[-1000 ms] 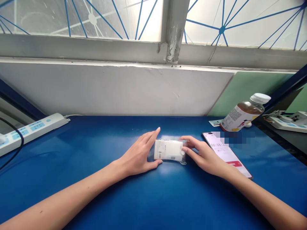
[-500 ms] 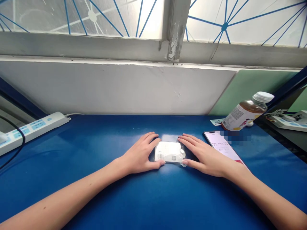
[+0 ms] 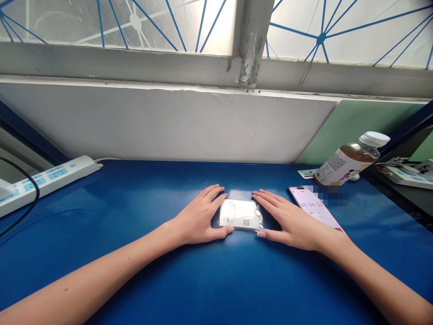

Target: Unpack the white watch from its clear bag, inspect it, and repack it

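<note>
A small clear plastic packet (image 3: 238, 214) lies flat on the blue table, with a white printed card inside. The card carries a square code, and something white and rounded shows at the packet's right end. My left hand (image 3: 203, 217) rests at the packet's left side, thumb and fingers spread apart around that end. On the other side, my right hand (image 3: 287, 220) lies with its fingers stretched and thumb apart, close to the right end. Whether the fingertips touch the plastic I cannot tell. Neither hand grips it.
A phone (image 3: 316, 207) showing a timer lies beyond my right wrist. Behind it stands a drink bottle (image 3: 348, 162) with a white cap, beside a small card (image 3: 307, 174). A power strip (image 3: 50, 180) with a black cable sits at the left. A wall (image 3: 189, 126) closes off the back.
The view has shifted slightly, so the surroundings sit a little to the right. Both hands keep nearly the same pose around the packet, whose plastic catches the light differently.
</note>
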`<state>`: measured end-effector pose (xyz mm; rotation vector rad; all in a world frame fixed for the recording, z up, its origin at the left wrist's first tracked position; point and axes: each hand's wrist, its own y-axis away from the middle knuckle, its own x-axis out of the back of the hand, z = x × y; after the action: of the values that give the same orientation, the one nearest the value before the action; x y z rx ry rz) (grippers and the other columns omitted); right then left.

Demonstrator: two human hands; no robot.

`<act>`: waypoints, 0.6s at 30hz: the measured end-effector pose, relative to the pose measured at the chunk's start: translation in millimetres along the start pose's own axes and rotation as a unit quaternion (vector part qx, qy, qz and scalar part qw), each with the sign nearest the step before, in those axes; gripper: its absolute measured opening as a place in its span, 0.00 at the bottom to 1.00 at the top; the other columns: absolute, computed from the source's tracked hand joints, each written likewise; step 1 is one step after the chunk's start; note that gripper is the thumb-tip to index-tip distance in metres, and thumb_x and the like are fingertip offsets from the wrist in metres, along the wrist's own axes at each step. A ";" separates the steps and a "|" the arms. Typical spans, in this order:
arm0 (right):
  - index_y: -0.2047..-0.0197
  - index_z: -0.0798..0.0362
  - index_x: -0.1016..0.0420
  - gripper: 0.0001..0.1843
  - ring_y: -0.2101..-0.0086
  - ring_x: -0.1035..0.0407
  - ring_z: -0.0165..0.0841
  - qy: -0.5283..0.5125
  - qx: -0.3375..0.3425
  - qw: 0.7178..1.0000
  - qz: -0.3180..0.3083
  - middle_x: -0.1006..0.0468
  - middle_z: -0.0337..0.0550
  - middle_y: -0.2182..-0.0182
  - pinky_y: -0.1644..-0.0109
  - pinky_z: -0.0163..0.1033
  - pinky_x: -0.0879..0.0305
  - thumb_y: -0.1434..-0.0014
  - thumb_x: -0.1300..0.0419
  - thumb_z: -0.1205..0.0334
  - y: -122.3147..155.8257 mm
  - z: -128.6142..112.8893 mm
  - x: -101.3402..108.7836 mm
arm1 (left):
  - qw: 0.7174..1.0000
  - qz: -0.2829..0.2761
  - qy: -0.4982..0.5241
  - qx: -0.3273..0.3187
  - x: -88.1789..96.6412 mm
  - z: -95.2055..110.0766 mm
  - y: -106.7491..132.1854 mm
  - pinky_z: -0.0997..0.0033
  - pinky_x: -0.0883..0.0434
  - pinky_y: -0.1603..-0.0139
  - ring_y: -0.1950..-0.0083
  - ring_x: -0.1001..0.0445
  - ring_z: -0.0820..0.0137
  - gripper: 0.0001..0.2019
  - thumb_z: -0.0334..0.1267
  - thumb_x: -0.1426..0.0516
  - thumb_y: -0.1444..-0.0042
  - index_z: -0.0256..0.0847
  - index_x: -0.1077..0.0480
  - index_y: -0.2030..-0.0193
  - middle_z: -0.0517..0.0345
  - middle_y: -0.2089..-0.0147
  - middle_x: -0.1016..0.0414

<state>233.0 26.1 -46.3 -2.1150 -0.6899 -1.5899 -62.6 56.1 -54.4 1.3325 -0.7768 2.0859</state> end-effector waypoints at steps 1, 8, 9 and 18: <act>0.26 0.54 0.52 0.47 0.32 0.50 0.55 0.000 -0.002 1.000 -0.002 0.45 0.57 0.29 0.33 0.64 0.43 0.38 0.44 0.37 -0.2 -0.4 0.1 | 1.000 0.001 -0.002 -0.001 -0.1 -0.1 0.1 0.41 0.40 0.32 0.27 0.49 0.43 0.39 0.58 0.39 0.44 0.35 0.39 0.33 0.35 0.29 0.43; 0.26 0.57 0.50 0.47 0.31 0.51 0.55 0.013 -0.020 1.000 -0.013 0.47 0.58 0.29 0.32 0.62 0.45 0.37 0.46 0.36 -1.2 -3.2 1.6 | 0.999 -0.011 -0.033 0.023 0.2 1.1 -0.6 0.41 0.42 0.31 0.27 0.50 0.43 0.40 0.59 0.41 0.43 0.33 0.40 0.32 0.35 0.30 0.42; 0.26 0.56 0.51 0.47 0.31 0.51 0.55 0.013 -0.019 1.000 -0.009 0.47 0.58 0.29 0.32 0.62 0.45 0.37 0.46 0.36 -1.1 -2.8 1.3 | 0.999 -0.011 -0.031 0.025 0.3 1.3 -0.8 0.41 0.42 0.31 0.27 0.49 0.43 0.39 0.59 0.41 0.43 0.34 0.40 0.32 0.36 0.30 0.42; 0.25 0.54 0.53 0.47 0.32 0.50 0.55 0.018 -0.002 1.000 0.010 0.46 0.58 0.29 0.33 0.63 0.43 0.37 0.45 0.37 0.4 0.3 -2.1 | 0.999 -0.014 -0.028 0.012 0.5 0.9 -2.2 0.39 0.42 0.32 0.28 0.47 0.42 0.37 0.59 0.42 0.42 0.34 0.39 0.33 0.34 0.30 0.41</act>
<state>233.0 25.6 -48.4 -2.0834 -0.6516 -1.6154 -60.6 57.0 -53.2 1.4129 -0.7544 2.0511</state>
